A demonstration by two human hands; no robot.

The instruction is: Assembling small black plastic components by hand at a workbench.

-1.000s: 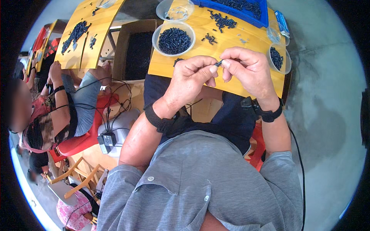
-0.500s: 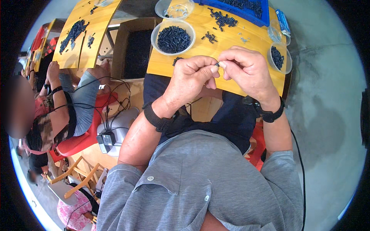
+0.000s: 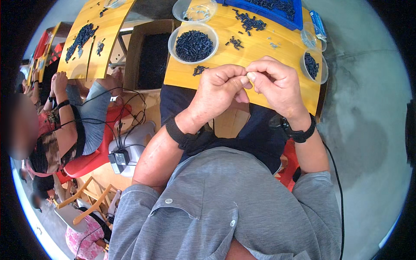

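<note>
Over the near edge of the yellow table (image 3: 281, 54), my left hand (image 3: 216, 91) and my right hand (image 3: 279, 89) meet at the fingertips. Each is closed in a pinch, thumb against forefinger. A small black piece showed between them a moment ago; the fingers now cover nearly all of whatever they hold. Beside my left hand lies a little group of short black tubular pieces (image 3: 199, 70). Farther left, a clear round bowl (image 3: 214, 53) is filled with similar pieces. To the right of my right hand, a smaller clear tub (image 3: 324, 73) also holds black pieces.
Loose black pieces (image 3: 250, 22) and small clear bits (image 3: 274, 45) lie across the table. Behind stands a blue tray (image 3: 296, 21). A cardboard box (image 3: 134, 56) with dark contents sits left of the table. Another person (image 3: 65, 117) sits farther left, near cables and a second table.
Both hands have shifted slightly right, still meeting in a pinch. The dark piece seen between the fingertips is now hidden. More of the small black group beside my left hand shows.
</note>
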